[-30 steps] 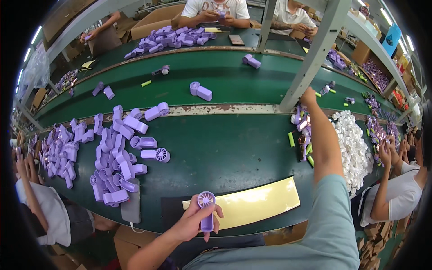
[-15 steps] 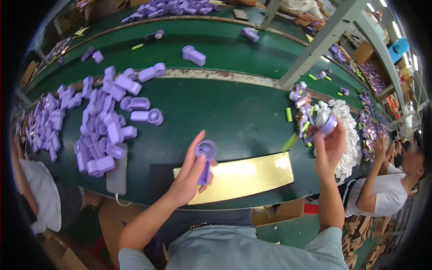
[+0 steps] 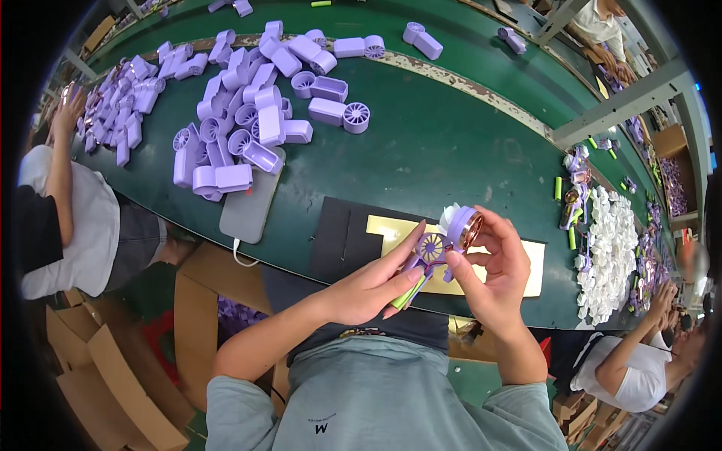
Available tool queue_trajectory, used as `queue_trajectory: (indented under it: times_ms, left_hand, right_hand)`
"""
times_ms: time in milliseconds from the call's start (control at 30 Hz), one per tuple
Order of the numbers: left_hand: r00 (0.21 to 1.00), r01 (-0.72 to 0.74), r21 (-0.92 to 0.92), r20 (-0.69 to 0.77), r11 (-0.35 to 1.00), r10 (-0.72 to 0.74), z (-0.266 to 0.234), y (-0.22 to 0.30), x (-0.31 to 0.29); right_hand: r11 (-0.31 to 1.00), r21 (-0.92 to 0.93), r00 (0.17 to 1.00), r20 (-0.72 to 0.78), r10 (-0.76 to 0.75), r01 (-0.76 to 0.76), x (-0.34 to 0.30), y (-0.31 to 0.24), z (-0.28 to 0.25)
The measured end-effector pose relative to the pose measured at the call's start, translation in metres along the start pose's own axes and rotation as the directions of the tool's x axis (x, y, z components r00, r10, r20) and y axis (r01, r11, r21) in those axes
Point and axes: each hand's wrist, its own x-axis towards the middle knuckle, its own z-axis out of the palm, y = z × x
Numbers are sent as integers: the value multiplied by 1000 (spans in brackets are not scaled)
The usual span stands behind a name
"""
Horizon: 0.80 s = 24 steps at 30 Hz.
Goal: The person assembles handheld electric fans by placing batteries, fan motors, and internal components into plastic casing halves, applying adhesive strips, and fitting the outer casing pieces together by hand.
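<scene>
My left hand (image 3: 380, 282) grips a small purple fan body (image 3: 429, 252) with a round spoked grille, plus a thin green stick under the fingers. My right hand (image 3: 496, 263) holds a purple round fan part with a copper-coloured ring and white blades (image 3: 460, 223) right against that body. Both hands meet above a yellow sheet (image 3: 530, 263) and a black mat (image 3: 342, 237) at the near edge of the green table (image 3: 451, 143).
A heap of purple fan housings (image 3: 248, 128) lies at the left on a grey pad (image 3: 252, 210). White fan blades (image 3: 613, 248) and green sticks pile at the right. Other people sit at left, far right and top. Cardboard boxes (image 3: 105, 376) stand below left.
My right hand came back from the white pile at the right with the ringed part and met my left hand. The view tilted down toward my body.
</scene>
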Motion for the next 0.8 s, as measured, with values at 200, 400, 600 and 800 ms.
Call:
queue_trajectory:
  times_ms: [200, 400, 600, 800]
  left_hand:
    - [999, 21, 99, -29, 995, -19, -4, -5, -13]
    - [998, 57, 178, -25, 982, -54, -5, -8, -16]
    - [999, -19, -255, -34, 967, 11, -15, -3, -26]
    - [860, -452, -216, -362, 865, 359, -34, 12, -37]
  right_hand:
    - [964, -234, 992, 8, -127, 125, 5, -2, 8]
    - [921, -331, 974, 159, -162, 207, 13, -4, 3]
    - [951, 91, 952, 113, 284, -295, 39, 3, 12]
    - [942, -312, 958, 285, -30, 122, 20, 35, 62]
